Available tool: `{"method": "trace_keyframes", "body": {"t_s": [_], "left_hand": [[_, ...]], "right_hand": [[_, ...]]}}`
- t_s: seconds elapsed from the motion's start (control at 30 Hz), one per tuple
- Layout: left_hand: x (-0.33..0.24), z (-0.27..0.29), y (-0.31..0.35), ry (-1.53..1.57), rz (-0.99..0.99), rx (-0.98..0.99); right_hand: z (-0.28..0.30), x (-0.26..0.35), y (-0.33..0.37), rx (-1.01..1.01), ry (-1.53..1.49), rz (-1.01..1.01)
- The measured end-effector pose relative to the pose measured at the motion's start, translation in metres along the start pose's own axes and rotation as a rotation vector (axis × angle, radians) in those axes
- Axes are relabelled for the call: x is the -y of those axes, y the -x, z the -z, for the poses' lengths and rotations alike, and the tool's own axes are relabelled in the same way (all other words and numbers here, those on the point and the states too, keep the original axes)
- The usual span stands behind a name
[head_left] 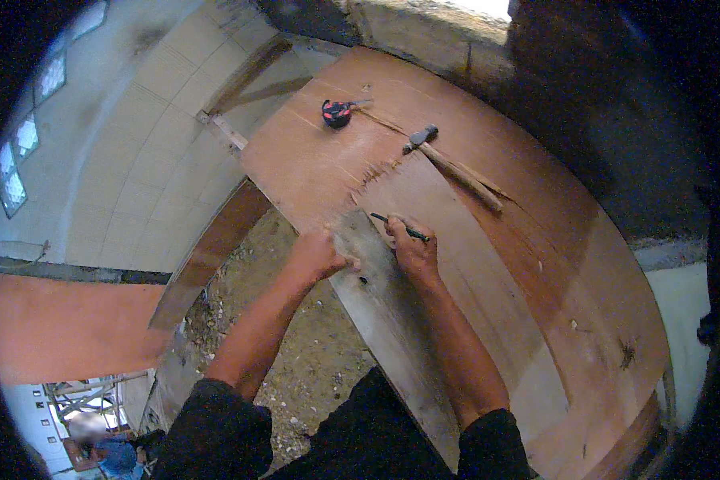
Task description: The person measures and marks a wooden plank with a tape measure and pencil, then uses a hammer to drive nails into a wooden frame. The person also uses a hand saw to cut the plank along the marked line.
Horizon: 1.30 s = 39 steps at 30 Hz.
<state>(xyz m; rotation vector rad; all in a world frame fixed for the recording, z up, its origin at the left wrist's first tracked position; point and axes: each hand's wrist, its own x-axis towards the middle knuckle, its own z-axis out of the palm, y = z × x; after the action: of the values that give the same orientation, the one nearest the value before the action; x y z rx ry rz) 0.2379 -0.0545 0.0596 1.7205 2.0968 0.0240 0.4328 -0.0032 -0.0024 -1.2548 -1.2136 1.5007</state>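
A long grey wooden board point(384, 320) lies along the near left edge of a reddish plywood sheet point(552, 240). My left hand point(318, 254) grips the board near its far end, fingers closed over its left edge. In my right hand point(414, 248) is a dark pencil-like marker point(400, 226), held slantwise just right of the board's edge. Beyond the hands a hammer point(460, 172) with a wooden handle rests on the sheet. Farther back sits a black and red tape measure point(337, 114).
A paler worn strip point(472, 272) runs across the sheet, with a torn, splintered edge. Below its left side is gravelly ground point(312, 352). A tiled wall point(144, 136) rises at the left, a dark wall point(608, 136) at the right. Another person point(116, 452) is at the lower left.
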Motion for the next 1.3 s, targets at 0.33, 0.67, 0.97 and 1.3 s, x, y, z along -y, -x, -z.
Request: {"method": "trace_keyframes", "body": {"t_s": [0.33, 0.67, 0.97, 1.3], "left_hand": [[0.011, -0.017, -0.008, -0.118, -0.01, -0.047], [0.007, -0.014, -0.006, -0.131, -0.073, -0.06], [0.022, -0.022, -0.018, -0.258, 0.066, 0.101], [0.027, 0.004, -0.016, -0.261, 0.031, 0.061]], "right_hand": [[-0.01, -0.002, -0.021, 0.065, 0.09, 0.123], [0.03, -0.003, -0.013, 0.095, 0.444, 0.291], [0.135, 0.025, 0.138, 0.154, 0.384, -0.041], [0.259, 0.021, 0.309, -0.035, 0.482, -0.255]]}}
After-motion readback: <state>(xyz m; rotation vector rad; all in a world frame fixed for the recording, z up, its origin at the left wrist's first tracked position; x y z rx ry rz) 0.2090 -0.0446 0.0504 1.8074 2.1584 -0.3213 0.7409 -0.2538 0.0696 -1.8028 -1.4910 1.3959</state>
